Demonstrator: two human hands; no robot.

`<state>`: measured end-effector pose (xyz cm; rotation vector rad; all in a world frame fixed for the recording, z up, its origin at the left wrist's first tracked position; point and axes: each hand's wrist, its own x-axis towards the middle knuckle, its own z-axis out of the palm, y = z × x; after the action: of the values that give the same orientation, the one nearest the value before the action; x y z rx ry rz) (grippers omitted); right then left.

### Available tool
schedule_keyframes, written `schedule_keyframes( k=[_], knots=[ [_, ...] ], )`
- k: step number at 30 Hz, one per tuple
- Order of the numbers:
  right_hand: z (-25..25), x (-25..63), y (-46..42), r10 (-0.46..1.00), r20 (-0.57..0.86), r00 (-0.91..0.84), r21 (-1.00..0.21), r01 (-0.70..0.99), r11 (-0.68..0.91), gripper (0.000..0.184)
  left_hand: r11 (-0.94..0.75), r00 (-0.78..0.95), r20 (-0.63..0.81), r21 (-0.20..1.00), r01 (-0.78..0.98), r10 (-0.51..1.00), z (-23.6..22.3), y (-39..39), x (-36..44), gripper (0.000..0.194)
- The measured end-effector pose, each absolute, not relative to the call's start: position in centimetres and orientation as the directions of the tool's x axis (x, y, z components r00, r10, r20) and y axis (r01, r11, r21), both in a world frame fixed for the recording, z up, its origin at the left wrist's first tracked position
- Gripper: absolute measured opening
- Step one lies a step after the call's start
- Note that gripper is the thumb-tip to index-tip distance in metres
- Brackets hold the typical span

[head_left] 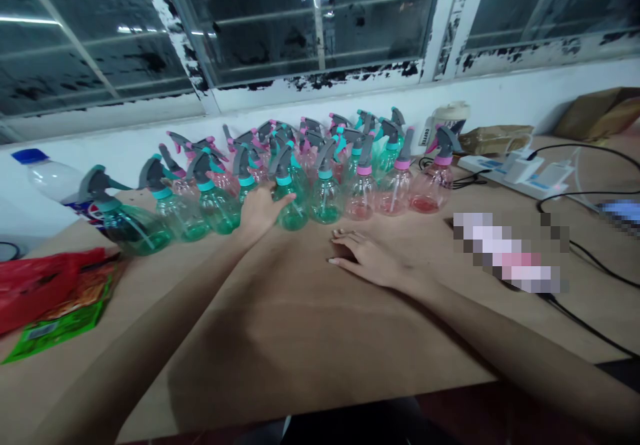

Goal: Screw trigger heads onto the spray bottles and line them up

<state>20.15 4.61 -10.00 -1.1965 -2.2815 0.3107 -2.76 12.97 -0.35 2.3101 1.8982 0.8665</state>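
Note:
Spray bottles with grey trigger heads stand in rows along the wall, some green with teal collars, others pink. My left hand is at the front row, its thumb across the front of a green spray bottle and its other fingers partly hidden beside it. My right hand rests on the table with fingers apart and slightly bent, holding nothing. Nearest to it are another green spray bottle and a pink spray bottle. A little coloured liquid shows in the bottoms of the front bottles.
At left are a large bottle with a blue cap, a red plastic bag and a green packet. To the right are a white power strip with cables, a pixelated object, a white tub and brown paper packages.

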Motion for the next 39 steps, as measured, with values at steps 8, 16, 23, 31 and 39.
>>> schedule_keyframes(
  k=[8, 16, 23, 31, 39],
  knots=[
    [-10.5, 20.3, 4.6, 0.816, 0.370, -0.444, -0.435, 0.694, 0.574, 0.049, -0.230, 0.028, 0.470, 0.378, 0.897, 0.882, -1.3, 14.6, -1.9, 0.047],
    [-10.4, 20.3, 4.5, 0.824, 0.345, -0.450, -0.438, 0.699, 0.565, 0.051, -0.298, 0.018, 0.641, 0.331, 0.896, 0.767, -2.5, 10.3, -1.8, 0.055],
    [-10.6, 20.4, 4.6, 0.820, 0.352, -0.451, -0.458, 0.681, 0.571, 0.050, -0.368, 0.141, 0.548, 0.330, 0.869, 0.825, -2.0, 8.5, -0.1, 0.037],
    [-10.9, 20.4, 4.9, 0.817, 0.354, -0.455, -0.460, 0.677, 0.575, 0.050, -0.170, 0.092, 0.235, 0.339, 0.925, 0.968, -2.9, 11.4, 4.2, 0.078],
    [-10.4, 20.2, 4.8, 0.870, 0.384, -0.309, -0.555, 0.676, 0.485, 0.035, -0.096, 0.040, 0.195, 0.287, 0.953, 0.980, -2.7, 12.3, 5.9, 0.080]
  ],
)
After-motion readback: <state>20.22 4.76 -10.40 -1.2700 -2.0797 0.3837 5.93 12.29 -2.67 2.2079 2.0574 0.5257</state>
